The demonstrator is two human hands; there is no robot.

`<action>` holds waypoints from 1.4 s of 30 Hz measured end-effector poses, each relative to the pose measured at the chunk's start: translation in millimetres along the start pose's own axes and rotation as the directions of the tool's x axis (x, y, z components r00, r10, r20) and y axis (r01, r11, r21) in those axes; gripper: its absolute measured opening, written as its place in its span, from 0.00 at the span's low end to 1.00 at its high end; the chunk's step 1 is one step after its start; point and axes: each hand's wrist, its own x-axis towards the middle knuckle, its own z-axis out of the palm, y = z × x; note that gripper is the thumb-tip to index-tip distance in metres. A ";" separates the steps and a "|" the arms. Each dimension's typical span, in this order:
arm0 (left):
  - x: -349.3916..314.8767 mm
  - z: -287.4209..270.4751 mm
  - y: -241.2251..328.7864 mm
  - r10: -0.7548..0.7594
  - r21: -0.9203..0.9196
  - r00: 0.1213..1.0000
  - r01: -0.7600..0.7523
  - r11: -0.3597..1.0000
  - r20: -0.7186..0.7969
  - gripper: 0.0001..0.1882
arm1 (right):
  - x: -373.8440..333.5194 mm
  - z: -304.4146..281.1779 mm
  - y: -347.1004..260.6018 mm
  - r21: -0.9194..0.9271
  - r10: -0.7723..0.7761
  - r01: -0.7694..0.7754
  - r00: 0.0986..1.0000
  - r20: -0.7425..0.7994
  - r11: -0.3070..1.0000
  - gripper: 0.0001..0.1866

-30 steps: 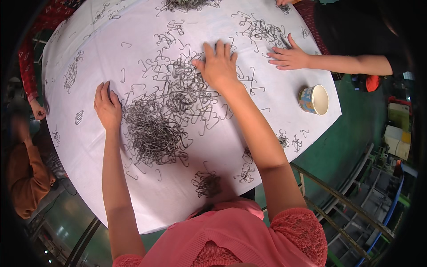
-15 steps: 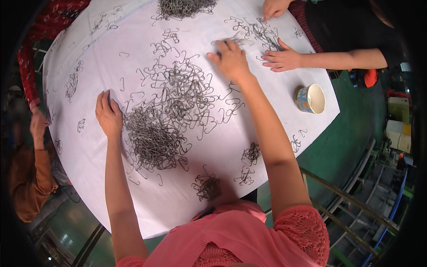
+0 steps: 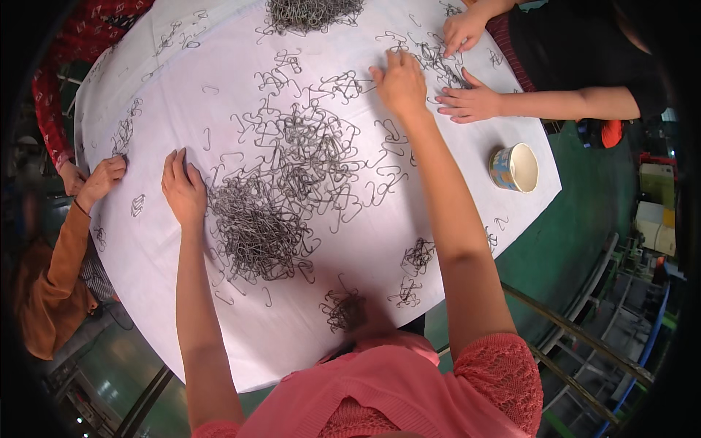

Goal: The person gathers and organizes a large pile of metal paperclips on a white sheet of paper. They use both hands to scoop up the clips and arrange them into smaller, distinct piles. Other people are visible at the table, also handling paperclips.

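Note:
Bent metal wire hooks lie in a dense pile on the white-covered table. Beyond it the hooks thin out into a looser spread. My left hand rests on the cloth at the left edge of the pile, fingers stretched out. Reaching far over the table, my right hand has its fingers extended and apart, at the near-left side of a scattered group of hooks. A small cluster of hooks lies just left of it. What is under its fingertips is hidden.
A paper tub stands at the right edge. Across from it, a co-worker's hands are among hooks. At the left, another person's hand touches the table. Another hook heap lies at the far side; small bunches lie near me.
My right hand has moved right and farther away, uncovering a cluster of hooks to its left. The brown-sleeved person's hand has come onto the table's left side. My left hand stays by the pile.

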 end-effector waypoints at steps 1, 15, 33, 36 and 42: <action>0.4 0.1 6.2 0.001 -0.002 1.000 -0.001 1.000 0.004 0.17 | 13.4 12.3 12.8 -0.098 0.059 -0.061 0.998 -0.019 0.993 0.26; -4.5 -4.9 -1.0 -0.043 0.030 0.999 0.043 0.999 0.005 0.18 | -70.5 -25.5 -29.1 -0.127 -0.053 0.101 0.942 0.332 0.987 0.26; -5.1 -3.8 0.2 -0.052 0.017 0.999 0.052 0.999 0.009 0.18 | -86.5 -39.7 17.1 -0.085 -0.147 0.160 0.979 0.141 0.983 0.15; -6.2 -4.8 -2.2 -0.051 0.028 0.999 0.051 0.998 0.006 0.18 | -77.8 -51.0 8.4 0.113 -0.056 0.036 0.982 0.182 0.993 0.10; -5.1 -1.8 -1.8 -0.018 0.015 1.000 0.018 1.000 -0.016 0.18 | -12.8 -26.9 22.8 0.191 -0.072 0.055 0.994 0.083 0.980 0.07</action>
